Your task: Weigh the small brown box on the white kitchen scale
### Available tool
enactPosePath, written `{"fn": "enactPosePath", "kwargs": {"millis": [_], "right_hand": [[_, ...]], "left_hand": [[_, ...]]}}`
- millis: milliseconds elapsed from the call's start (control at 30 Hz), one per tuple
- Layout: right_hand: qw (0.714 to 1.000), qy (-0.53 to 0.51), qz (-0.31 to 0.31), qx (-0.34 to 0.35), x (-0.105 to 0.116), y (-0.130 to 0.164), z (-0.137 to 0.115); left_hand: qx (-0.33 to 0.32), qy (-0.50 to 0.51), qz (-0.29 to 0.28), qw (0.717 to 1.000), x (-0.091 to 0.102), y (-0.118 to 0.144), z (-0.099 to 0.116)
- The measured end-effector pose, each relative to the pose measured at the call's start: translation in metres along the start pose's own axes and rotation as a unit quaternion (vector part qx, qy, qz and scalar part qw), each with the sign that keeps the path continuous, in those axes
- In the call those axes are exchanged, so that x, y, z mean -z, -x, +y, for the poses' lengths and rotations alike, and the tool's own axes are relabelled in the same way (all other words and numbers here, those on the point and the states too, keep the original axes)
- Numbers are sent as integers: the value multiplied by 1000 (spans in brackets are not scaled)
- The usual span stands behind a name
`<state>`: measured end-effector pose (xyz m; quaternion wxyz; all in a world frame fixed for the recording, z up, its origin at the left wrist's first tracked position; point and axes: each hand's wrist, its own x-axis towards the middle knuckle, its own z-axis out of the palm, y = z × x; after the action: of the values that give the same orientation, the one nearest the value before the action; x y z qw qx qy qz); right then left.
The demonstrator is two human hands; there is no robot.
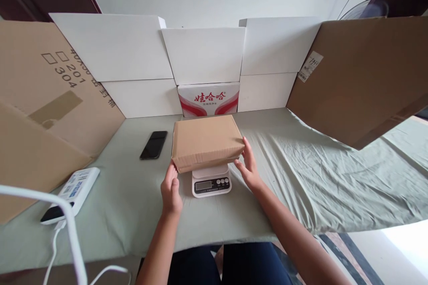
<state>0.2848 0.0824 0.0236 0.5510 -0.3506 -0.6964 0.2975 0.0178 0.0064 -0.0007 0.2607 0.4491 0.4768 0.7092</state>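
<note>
A closed brown cardboard box (pixel 207 140) sits on or just over a white digital kitchen scale (pixel 211 190); I cannot tell if it bears fully on it. The box hides the scale's platform, while the display and buttons show at the front. My left hand (pixel 172 191) grips the box's near left corner, with its fingertips hidden behind the side. On the opposite side, my right hand (pixel 248 167) has its fingers along the right face and its thumb by the near lower edge. The scale's display looks grey, with no readable digits.
Left of the box lies a black phone (pixel 154 145). Farther left are a white power strip (pixel 72 193) and a white cable (pixel 68 218). White boxes (pixel 203 55) and a red-and-white carton (pixel 209 99) line the back. Large cardboard boxes (pixel 364 75) flank both sides of the green cloth (pixel 301 178).
</note>
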Motion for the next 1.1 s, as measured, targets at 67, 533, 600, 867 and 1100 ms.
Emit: {"fn": "enactPosePath", "kwargs": {"millis": [67, 533, 600, 867, 1100], "right_hand": [[1000, 1, -4, 13, -2, -2, -1], [998, 12, 40, 46, 2, -7, -3], [997, 6, 68, 45, 3, -8, -2], [992, 40, 99, 66, -1, -9, -7], [995, 31, 76, 59, -2, -10, -6]], "left_hand": [[14, -3, 16, 1000, 1, 0, -2], [-10, 24, 82, 996, -1, -4, 4], [-22, 38, 98, 994, 0, -7, 7], [-11, 32, 103, 994, 0, -8, 6], [25, 30, 100, 994, -1, -10, 5]]}}
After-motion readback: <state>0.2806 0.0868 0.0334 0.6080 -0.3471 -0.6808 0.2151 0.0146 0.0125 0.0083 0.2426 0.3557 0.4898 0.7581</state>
